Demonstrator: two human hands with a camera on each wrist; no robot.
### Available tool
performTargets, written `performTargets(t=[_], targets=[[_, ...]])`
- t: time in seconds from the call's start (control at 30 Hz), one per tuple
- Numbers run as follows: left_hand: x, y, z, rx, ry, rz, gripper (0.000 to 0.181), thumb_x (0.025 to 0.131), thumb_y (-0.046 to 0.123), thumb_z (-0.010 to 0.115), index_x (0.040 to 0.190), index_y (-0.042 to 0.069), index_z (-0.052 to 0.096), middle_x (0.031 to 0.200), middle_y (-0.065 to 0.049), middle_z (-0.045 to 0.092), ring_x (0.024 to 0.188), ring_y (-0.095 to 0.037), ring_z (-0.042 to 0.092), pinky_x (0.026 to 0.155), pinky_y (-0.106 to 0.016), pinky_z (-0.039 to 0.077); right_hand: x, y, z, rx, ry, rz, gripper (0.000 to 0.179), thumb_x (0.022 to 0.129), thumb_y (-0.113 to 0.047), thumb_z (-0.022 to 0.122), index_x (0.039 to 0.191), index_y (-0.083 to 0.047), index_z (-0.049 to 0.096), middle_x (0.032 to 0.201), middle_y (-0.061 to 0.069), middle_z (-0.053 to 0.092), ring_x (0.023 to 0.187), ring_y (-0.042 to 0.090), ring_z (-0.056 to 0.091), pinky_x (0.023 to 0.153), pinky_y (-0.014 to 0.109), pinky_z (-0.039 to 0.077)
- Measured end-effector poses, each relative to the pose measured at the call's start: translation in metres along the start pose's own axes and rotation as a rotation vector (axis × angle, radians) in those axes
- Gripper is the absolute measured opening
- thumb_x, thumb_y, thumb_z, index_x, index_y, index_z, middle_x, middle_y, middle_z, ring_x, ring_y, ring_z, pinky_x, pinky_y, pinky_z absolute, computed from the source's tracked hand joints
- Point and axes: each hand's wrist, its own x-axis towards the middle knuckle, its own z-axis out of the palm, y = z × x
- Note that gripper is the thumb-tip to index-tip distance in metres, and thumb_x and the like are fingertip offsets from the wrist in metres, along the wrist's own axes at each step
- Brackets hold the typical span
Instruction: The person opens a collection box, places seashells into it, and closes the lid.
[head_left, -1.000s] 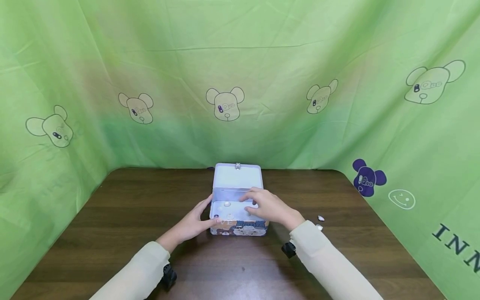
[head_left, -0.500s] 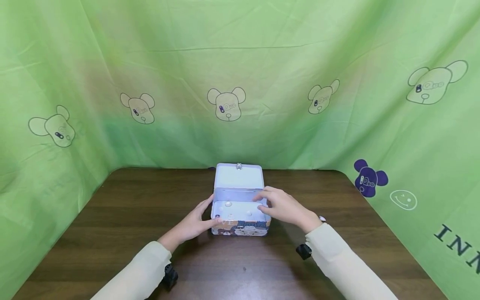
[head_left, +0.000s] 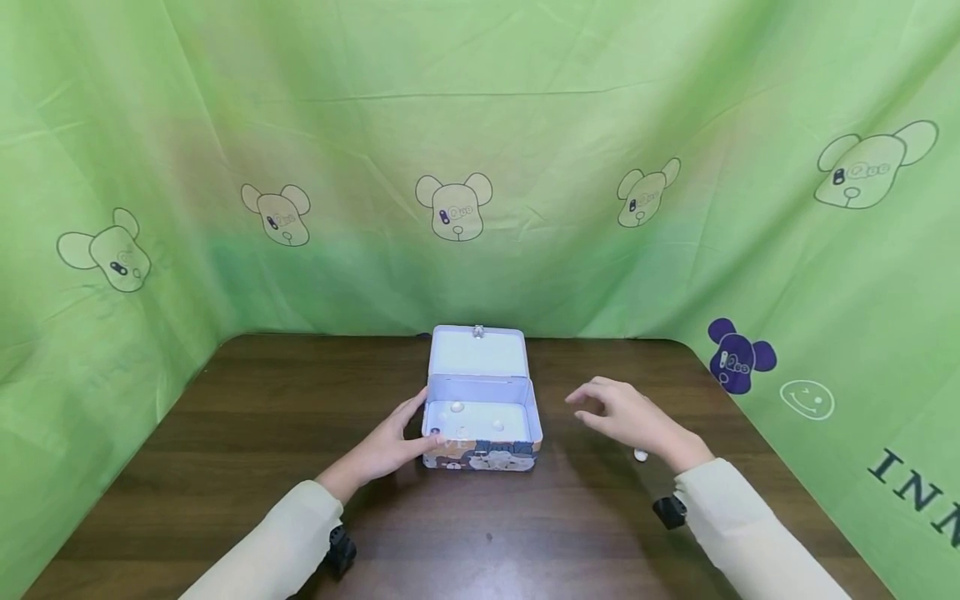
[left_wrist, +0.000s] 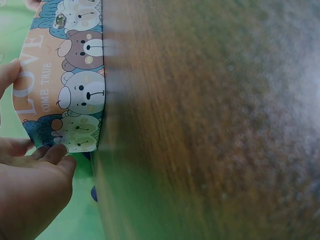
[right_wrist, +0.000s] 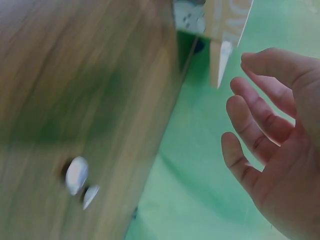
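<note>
A lunchbox-style tin box (head_left: 504,458) with bear pictures and "LOVE" lettering stands on the table, its white-lined lid (head_left: 478,352) raised at the back. My left hand (head_left: 384,450) holds the box's front left corner, thumb at the front rim and fingers along the left side. Inside lie a few small pieces, among them a round white one (head_left: 457,407) and a fainter one (head_left: 498,426). Right of the box, my right hand (head_left: 637,421) hovers over the table with bent, spread fingers and nothing in them. Two shiny white pieces, an oval one (right_wrist: 77,175) and a thinner one (right_wrist: 91,196), lie near it.
The dark wooden table (head_left: 300,400) extends around the box on all sides. Behind and beside it hangs a green curtain (head_left: 360,275) printed with bear heads. Each wrist wears a small black camera, the right one (head_left: 670,512) close above the tabletop.
My right hand has drawn out from over the box and moved right, above the table near the white pieces. The left hand has kept its place on the box.
</note>
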Motion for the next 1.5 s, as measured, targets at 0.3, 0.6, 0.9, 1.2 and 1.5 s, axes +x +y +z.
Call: performTargets(t=[0.3,0.6,0.9,1.2,1.5], targets=[[-0.001,0.0,0.001,0.004,0.001,-0.009,0.089,0.093,0.035,0.072,0.162,0.017,0.02,0.164,-0.013,0.019,0.149,-0.035,0.017,0.114,-0.062,0.021,-0.031,0.036,-0.013,-0.019,0.005,0.094,0.017,0.091,-0.011,0.072,0.107,-0.008,0.074,0.099,-0.003,0.067,0.081,0.008,0.057,0.07,0.032,0.05],[-0.001,-0.002,0.0,0.005,0.005,-0.014,0.089,0.093,0.036,0.072,0.162,0.018,0.02,0.164,-0.014,0.02,0.149,-0.035,0.018,0.113,-0.062,0.021,-0.053,0.069,-0.009,-0.026,0.019,0.163,0.017,0.087,-0.008,0.075,0.103,-0.006,0.074,0.095,0.001,0.069,0.078,0.016,0.059,0.068,0.032,0.048],[0.001,0.0,-0.001,0.012,0.002,-0.014,0.089,0.093,0.036,0.072,0.162,0.017,0.02,0.163,-0.015,0.021,0.148,-0.036,0.019,0.112,-0.063,0.023,-0.062,0.084,-0.004,-0.008,-0.031,0.251,0.019,0.088,-0.014,0.076,0.102,-0.003,0.075,0.095,0.004,0.071,0.084,0.02,0.064,0.072,0.039,0.05],[0.0,0.0,-0.001,0.002,-0.002,-0.016,0.089,0.093,0.036,0.072,0.162,0.018,0.02,0.164,-0.014,0.02,0.149,-0.036,0.019,0.113,-0.063,0.022,-0.065,0.094,0.002,-0.008,-0.064,0.256,0.021,0.087,-0.019,0.078,0.101,-0.004,0.076,0.091,0.0,0.07,0.088,0.024,0.064,0.076,0.043,0.05],[0.0,0.0,0.0,0.002,-0.002,-0.012,0.088,0.093,0.035,0.072,0.162,0.017,0.02,0.164,-0.014,0.02,0.149,-0.034,0.019,0.113,-0.062,0.022,-0.066,0.095,0.002,0.01,-0.06,0.272,0.016,0.087,-0.018,0.078,0.098,-0.007,0.075,0.09,-0.002,0.069,0.087,0.022,0.062,0.075,0.042,0.049]])
